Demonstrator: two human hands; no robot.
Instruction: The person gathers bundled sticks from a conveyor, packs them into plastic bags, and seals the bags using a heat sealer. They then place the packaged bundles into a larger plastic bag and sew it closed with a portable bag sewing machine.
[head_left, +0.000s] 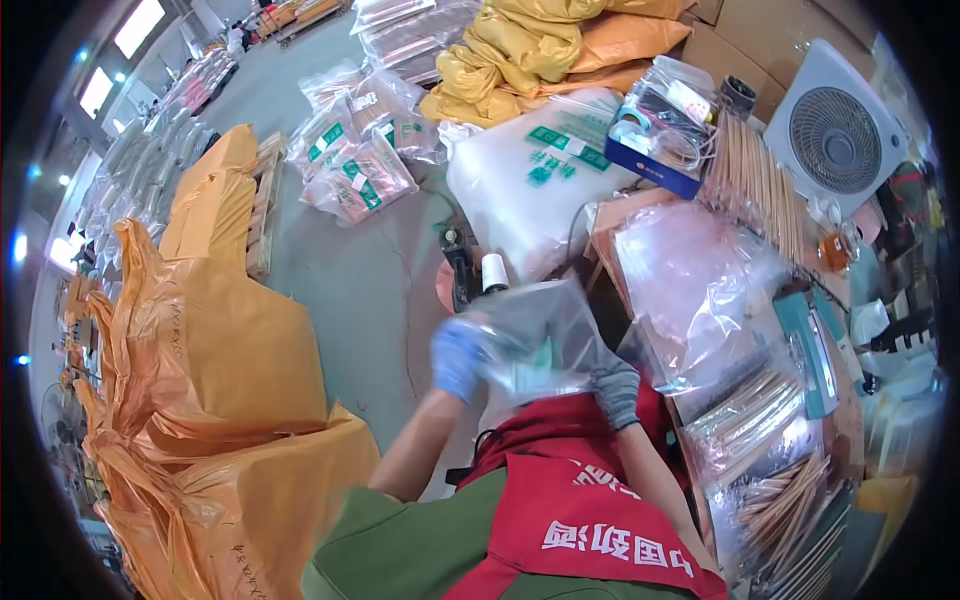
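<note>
A clear plastic bag [550,318] is stretched between my two gloved hands, in front of the red apron [600,520]. My left hand [457,358], in a blue glove blurred by motion, is closed on the bag's left side. My right hand [614,388], in a grey glove, has its fingers closed on the right edge. Something green shows through the bag, too blurred to name. Just beyond the bag stand a white-topped dark bottle or spool [494,272] and a black device [457,262].
To my right, a worktable holds a stack of clear plastic bags [680,270], bundles of thin sticks [750,410] and a blue box [650,165] of supplies. A fan [838,135] stands behind. Large orange sacks [240,350] crowd the left; a white sack [520,190] lies ahead.
</note>
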